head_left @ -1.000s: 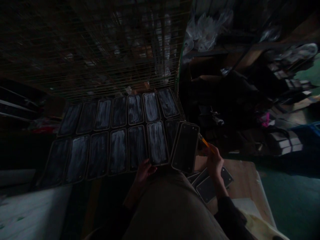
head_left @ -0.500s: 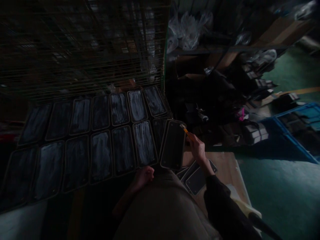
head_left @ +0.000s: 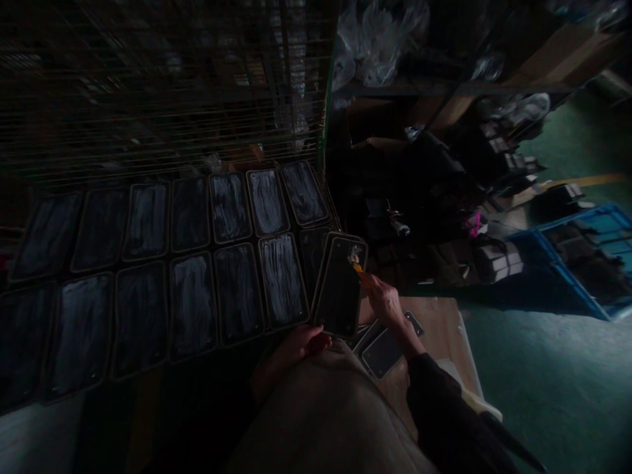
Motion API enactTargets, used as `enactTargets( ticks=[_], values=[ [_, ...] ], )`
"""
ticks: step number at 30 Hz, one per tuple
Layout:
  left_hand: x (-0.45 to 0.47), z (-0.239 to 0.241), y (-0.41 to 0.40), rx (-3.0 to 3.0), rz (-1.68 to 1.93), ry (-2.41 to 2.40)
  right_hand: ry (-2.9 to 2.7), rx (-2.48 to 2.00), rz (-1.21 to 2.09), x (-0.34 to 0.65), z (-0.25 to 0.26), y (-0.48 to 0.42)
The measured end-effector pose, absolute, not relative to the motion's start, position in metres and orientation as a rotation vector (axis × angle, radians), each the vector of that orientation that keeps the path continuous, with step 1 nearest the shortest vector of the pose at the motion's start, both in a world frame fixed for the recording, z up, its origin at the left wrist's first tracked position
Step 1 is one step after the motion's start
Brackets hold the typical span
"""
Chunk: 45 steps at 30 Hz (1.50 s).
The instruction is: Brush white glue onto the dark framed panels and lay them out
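Note:
In dim light my right hand (head_left: 388, 304) grips a small brush with an orange handle (head_left: 360, 272); its tip touches the top of a dark phone-shaped panel (head_left: 340, 286) that leans at the right end of the rows. My left hand (head_left: 299, 345) sits at the panel's lower edge with its fingers curled against it. Two rows of several similar panels (head_left: 190, 263), streaked with white, lie side by side on a wire rack to the left.
A wire-mesh rack (head_left: 162, 85) rises behind the rows. More dark panels (head_left: 384, 349) are stacked on a wooden board (head_left: 439, 336) under my right wrist. Cluttered shelves with plastic bags (head_left: 375, 46) stand at right; a blue crate (head_left: 582, 253) sits on the green floor.
The brush tip has come down from beside the leaning panel onto its top. My left hand has shifted right to the panel's bottom edge. The view has swung slightly.

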<state>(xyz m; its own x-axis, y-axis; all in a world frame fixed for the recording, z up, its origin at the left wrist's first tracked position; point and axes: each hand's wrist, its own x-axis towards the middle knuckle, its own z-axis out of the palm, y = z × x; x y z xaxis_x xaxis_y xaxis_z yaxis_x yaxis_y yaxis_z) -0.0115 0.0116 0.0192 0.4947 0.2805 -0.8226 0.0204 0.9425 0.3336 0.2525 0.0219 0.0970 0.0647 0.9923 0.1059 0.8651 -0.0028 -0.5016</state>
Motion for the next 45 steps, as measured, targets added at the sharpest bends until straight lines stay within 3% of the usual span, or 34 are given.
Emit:
enactTargets(
  ticks=[8,14,17,25,30,37,42,45],
  values=[
    [-0.007,0.018,0.015,0.166,0.131,1.057,-1.871,-1.858,0.904,0.229,0.127,-0.041],
    [-0.006,0.023,0.014,0.233,0.141,1.081,-1.596,-1.653,1.374,0.245,0.13,-0.022],
    [-0.001,0.026,0.014,0.303,0.12,1.131,-1.527,-1.683,1.238,0.264,0.114,0.003],
    [0.003,0.037,0.019,0.501,0.018,1.134,-1.688,-1.816,0.446,0.274,0.105,0.076],
    [0.005,0.036,0.02,0.544,0.013,1.164,-1.944,-1.797,0.379,0.249,0.094,0.084],
    [0.006,0.04,0.021,0.534,0.017,1.183,-2.06,-1.652,0.837,0.218,0.109,-0.006],
    [0.004,0.035,0.018,0.551,0.025,1.15,-1.605,-1.597,1.332,0.217,0.123,-0.024],
    [0.005,0.035,0.017,0.573,0.037,1.154,-1.365,-1.579,1.437,0.229,0.109,-0.002]
  ],
)
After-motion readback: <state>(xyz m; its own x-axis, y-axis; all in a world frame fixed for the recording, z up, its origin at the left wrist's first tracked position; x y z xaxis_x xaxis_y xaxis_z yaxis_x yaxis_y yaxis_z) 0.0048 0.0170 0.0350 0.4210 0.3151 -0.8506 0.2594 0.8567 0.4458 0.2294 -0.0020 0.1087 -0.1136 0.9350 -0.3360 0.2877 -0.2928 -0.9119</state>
